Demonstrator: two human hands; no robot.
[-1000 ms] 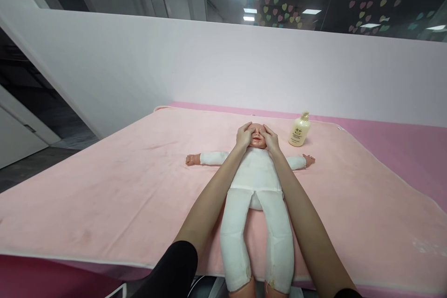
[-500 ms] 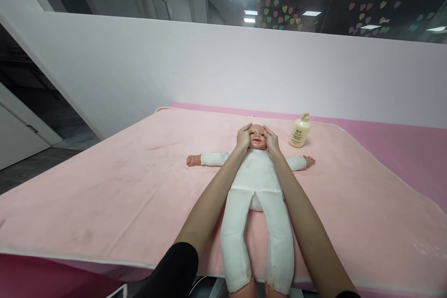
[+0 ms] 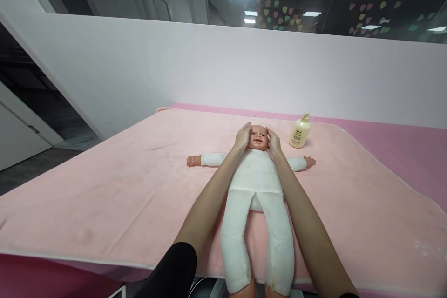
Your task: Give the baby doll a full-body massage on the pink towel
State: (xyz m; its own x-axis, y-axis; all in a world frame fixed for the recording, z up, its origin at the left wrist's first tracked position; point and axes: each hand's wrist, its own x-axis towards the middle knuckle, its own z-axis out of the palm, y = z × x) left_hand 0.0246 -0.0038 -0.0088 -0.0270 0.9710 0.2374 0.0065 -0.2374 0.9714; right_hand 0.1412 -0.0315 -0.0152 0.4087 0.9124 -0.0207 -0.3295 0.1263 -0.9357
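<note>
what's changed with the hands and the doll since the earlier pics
The left hand and right hand have slid outward, from over the eyes to the sides of the doll's head, leaving the eyes uncovered. The doll's body, pump bottle and pink blanket stayed put.

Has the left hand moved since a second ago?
Yes, slightly left. Judged against the standing bottle, the left hand has eased away from it, and it no longer covers the eye on its side of the doll's face.
</note>
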